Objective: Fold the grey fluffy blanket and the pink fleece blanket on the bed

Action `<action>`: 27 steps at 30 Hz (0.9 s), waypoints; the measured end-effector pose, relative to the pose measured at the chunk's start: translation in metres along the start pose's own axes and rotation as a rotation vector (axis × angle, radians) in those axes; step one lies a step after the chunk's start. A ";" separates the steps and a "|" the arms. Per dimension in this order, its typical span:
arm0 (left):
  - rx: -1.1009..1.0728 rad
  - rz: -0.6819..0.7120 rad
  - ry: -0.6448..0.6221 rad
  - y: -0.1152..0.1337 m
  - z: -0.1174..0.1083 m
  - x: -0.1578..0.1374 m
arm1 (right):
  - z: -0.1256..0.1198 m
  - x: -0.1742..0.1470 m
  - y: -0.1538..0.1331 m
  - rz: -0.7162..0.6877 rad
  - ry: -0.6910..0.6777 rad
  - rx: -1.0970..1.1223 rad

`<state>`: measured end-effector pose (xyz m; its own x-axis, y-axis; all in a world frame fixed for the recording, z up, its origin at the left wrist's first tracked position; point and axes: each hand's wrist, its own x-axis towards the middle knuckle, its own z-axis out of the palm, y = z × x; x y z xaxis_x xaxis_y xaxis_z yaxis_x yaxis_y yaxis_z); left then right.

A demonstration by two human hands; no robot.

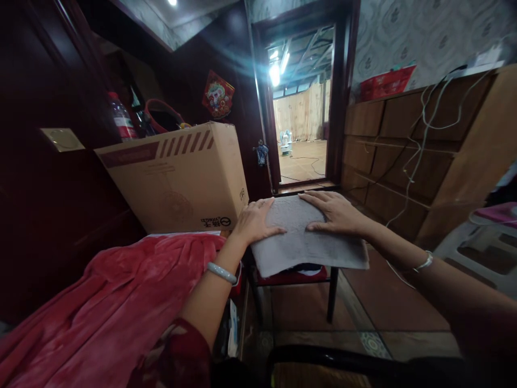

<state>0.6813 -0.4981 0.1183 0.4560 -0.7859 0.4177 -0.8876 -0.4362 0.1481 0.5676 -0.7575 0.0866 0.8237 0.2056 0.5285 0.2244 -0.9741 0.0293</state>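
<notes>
A pale grey cloth [299, 242], perhaps a towel, lies spread over a chair with a red seat [299, 277] and dark legs. Resting on the cloth's left part is my left hand [257, 220], fingers stretched forward and thumb out to the right. My right hand [333, 213] lies on its right part, fingers spread and pointing left. Both palms face down, with a strip of cloth between them. Beneath the cloth's front edge something dark and white shows on the seat; most of it is hidden.
Left of the chair stands a large cardboard box [173, 178], with a red plush blanket [121, 302] in front. A wooden drawer cabinet [404, 145] with hanging cables is on the right, near a white plastic stool [476, 248]. Behind, an open doorway shows a fan [286, 143].
</notes>
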 end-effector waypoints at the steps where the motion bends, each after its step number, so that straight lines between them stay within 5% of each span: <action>1: 0.011 0.005 0.008 -0.002 0.003 -0.001 | 0.002 -0.001 0.002 0.000 0.006 0.011; 7: 0.056 0.026 0.040 -0.008 0.011 -0.002 | 0.009 -0.006 0.002 0.015 0.093 0.001; 18: 0.120 -0.010 -0.010 0.002 0.000 -0.002 | 0.006 -0.003 0.001 0.009 0.057 -0.002; 27: 0.309 -0.029 -0.052 0.014 -0.012 -0.042 | -0.013 0.003 -0.011 0.062 -0.049 -0.029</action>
<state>0.6489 -0.4666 0.1133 0.4903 -0.7893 0.3695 -0.8158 -0.5649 -0.1241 0.5613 -0.7476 0.0991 0.8599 0.1488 0.4883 0.1576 -0.9872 0.0233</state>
